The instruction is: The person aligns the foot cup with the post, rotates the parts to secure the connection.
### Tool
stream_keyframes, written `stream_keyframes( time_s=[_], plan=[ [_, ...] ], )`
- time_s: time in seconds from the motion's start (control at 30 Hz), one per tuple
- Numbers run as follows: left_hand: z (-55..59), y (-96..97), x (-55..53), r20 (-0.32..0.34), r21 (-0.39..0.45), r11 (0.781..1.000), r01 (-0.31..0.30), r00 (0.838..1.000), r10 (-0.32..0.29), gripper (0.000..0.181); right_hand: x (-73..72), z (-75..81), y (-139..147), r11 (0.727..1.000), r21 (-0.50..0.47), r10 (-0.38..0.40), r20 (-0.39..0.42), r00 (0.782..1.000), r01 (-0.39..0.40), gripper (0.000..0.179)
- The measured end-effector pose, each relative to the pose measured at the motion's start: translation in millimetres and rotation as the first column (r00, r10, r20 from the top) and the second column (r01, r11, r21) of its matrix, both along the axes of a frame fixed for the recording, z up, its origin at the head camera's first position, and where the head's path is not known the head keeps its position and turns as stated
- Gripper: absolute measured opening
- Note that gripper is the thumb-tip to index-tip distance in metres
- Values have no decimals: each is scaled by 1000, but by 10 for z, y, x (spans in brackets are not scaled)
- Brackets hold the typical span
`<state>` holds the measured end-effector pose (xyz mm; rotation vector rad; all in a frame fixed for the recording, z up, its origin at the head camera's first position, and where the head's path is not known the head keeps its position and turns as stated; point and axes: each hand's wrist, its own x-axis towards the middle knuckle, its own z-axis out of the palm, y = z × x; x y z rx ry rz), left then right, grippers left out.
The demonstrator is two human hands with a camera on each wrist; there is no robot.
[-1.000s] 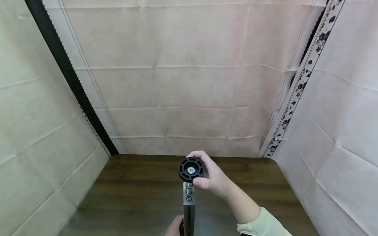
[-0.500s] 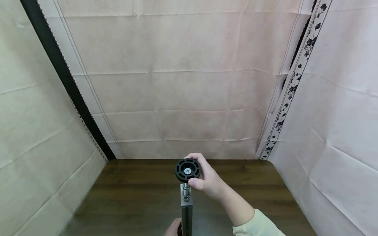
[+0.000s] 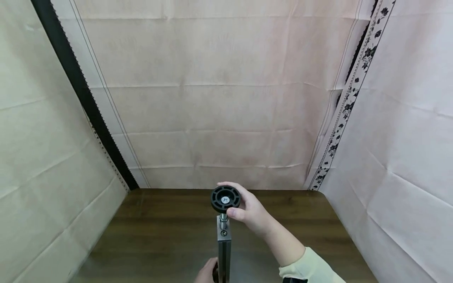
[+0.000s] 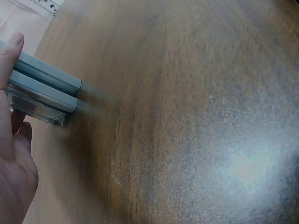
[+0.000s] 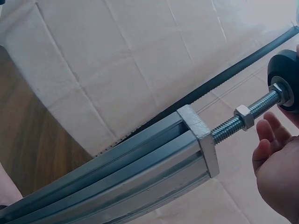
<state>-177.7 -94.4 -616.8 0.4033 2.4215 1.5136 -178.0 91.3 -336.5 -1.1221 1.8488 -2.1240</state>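
A slotted aluminium profile [image 3: 224, 255] stands end-on before me in the head view, with a metal end plate [image 5: 200, 140] at its far end. From that plate runs a threaded rod [image 5: 228, 129] carrying a hex nut [image 5: 244, 117] partway along. A black round levelling foot [image 3: 225, 199] caps the rod. My right hand [image 3: 252, 212] holds the foot by its rim, thumb on the near side and fingers over the far side. Low in the head view, my left hand [image 3: 206, 271] grips the profile; the left wrist view shows its thumb lying along the bar's side.
A brown wood-grain table [image 3: 159, 228] lies beneath, its surface reflecting light in the left wrist view. Pale creased cloth [image 3: 219, 98] hangs behind it and along both sides. A black strip [image 3: 85, 90] runs down the left corner, a floral border [image 3: 348, 106] down the right.
The view first shifted, carrying the hands and profile slightly left. Since then the foot and right hand sit a little higher. Both hands keep their holds.
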Motion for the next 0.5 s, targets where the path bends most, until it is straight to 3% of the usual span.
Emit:
stream_keyframes(
  time_s=[0.2, 0.37, 0.5],
  plan=[
    [-75, -28, 3, -51, -7, 1000, 10, 999, -10, 55, -18, -47, -25, 1000, -22, -13, -24, 1000, 12, 63],
    [-85, -17, 23, -97, -29, 999, -18, 995, 15, 53, 7, -59, -54, 999, -41, 4, -14, 1000, -4, 66],
    [-82, -9, 28, -130, -42, 998, -39, 991, 33, 52, 47, -47, -68, 999, -23, -42, -3, 999, 42, 68]
  ],
)
